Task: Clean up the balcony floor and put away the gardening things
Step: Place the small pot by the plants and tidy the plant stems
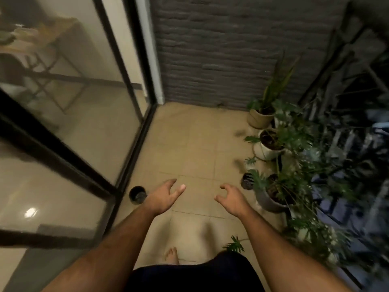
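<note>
Balcony floor [189,148]: beige tiles, running from the near edge to a dark grey brick wall [231,49] at the far end. 2 dark smudges on the tiles at the right, near the plants; too blurred to tell what they are.

Small black pot [137,194] stands upright on the floor at the left, just beside the sliding door frame [134,127]. A second small black pot [248,181] stands on the right, touching or just beside the leaves of the nearest plant.

Row of potted plants along the right side, by the railing [336,85]: a beige pot [260,119] farthest, with tall upright leaves; a white pot [268,147] in the middle; a grey pot [268,200] nearest, with spreading foliage. 1 loose-looking green leaf [234,245] shows low on the right, near the floor.

Left hand [165,197] held out over the floor, palm turned inward, fingers relaxed and apart, holding nothing. Right hand [231,199] also out over the tiles, fingers loosely curved, thumb apart, holding nothing. The 2 hands are apart, with bare tile between them.

1 bare foot [172,255] on the tiles at the near edge, above dark shorts [189,277].

Glass door panels on the left reflect or show an indoor room with a table; detail is blurred.
</note>
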The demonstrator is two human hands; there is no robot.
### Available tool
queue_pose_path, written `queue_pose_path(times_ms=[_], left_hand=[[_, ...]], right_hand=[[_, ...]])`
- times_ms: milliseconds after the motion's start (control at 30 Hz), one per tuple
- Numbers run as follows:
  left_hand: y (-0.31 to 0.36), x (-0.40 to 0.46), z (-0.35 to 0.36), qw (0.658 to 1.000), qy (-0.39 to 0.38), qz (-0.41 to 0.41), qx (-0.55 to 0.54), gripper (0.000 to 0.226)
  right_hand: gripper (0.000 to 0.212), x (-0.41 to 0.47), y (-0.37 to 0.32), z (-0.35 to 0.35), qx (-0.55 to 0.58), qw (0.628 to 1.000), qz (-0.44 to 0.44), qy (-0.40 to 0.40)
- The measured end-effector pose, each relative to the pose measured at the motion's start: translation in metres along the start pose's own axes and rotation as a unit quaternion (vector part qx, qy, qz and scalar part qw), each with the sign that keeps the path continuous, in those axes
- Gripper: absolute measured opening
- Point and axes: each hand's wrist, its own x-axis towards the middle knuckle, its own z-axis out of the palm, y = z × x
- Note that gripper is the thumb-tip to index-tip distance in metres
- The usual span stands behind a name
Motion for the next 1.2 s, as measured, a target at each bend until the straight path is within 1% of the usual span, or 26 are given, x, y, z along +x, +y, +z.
queue_pose_path(times_ms=[67,167,233,367,500,600,667,767,867,900,967,1000,1067,1133,1167,1200], left_hand=[[0.020,0.030,-0.007,0.999,-0.020,0.026,0.013,0.084],[0.060,0.079,-0.004,0.994,-0.063,0.082,0.044,0.072],[0.087,0.111,0.001,0.988,-0.091,0.109,0.057,0.071],[0.133,0.176,0.006,0.980,-0.128,0.135,0.078,0.069],[0.166,0.229,0.006,0.978,-0.156,0.109,0.086,0.071],[0.194,0.273,0.009,0.979,-0.169,0.083,0.078,0.085],[0.208,0.293,0.013,0.977,-0.178,0.076,0.084,0.090],[0.227,0.339,0.023,0.968,-0.224,0.069,0.090,0.092],[0.241,0.389,0.037,0.951,-0.278,0.065,0.120,0.083],[0.246,0.406,0.041,0.943,-0.295,0.067,0.141,0.078],[0.255,0.441,0.056,0.928,-0.318,0.066,0.185,0.071],[0.258,0.457,0.062,0.920,-0.325,0.068,0.209,0.070],[0.256,0.496,0.086,0.899,-0.350,0.074,0.252,0.074],[0.244,0.533,0.115,0.874,-0.376,0.076,0.298,0.082],[0.240,0.547,0.128,0.860,-0.391,0.075,0.318,0.084],[0.237,0.561,0.147,0.845,-0.416,0.071,0.329,0.081]], right_hand=[[0.056,0.010,0.008,-0.013,0.043,0.998,0.032,0.020],[0.052,0.027,0.030,-0.031,0.091,0.991,0.090,0.048],[0.050,0.045,0.045,-0.042,0.119,0.984,0.122,0.057],[0.048,0.092,0.063,-0.070,0.156,0.976,0.143,0.053],[0.042,0.142,0.067,-0.095,0.194,0.969,0.149,0.045],[0.043,0.183,0.067,-0.118,0.222,0.962,0.156,0.035],[0.044,0.204,0.067,-0.131,0.247,0.954,0.165,0.042],[0.043,0.241,0.074,-0.149,0.305,0.926,0.213,0.059],[0.041,0.271,0.086,-0.159,0.343,0.899,0.260,0.073],[0.037,0.278,0.090,-0.161,0.354,0.888,0.282,0.085],[0.018,0.295,0.098,-0.158,0.400,0.848,0.326,0.119],[0.012,0.302,0.102,-0.156,0.421,0.831,0.340,0.130],[0.016,0.328,0.117,-0.145,0.461,0.796,0.367,0.140],[0.022,0.356,0.133,-0.129,0.485,0.774,0.383,0.139],[0.025,0.368,0.142,-0.121,0.495,0.763,0.390,0.143],[0.026,0.385,0.157,-0.107,0.516,0.743,0.400,0.147]])
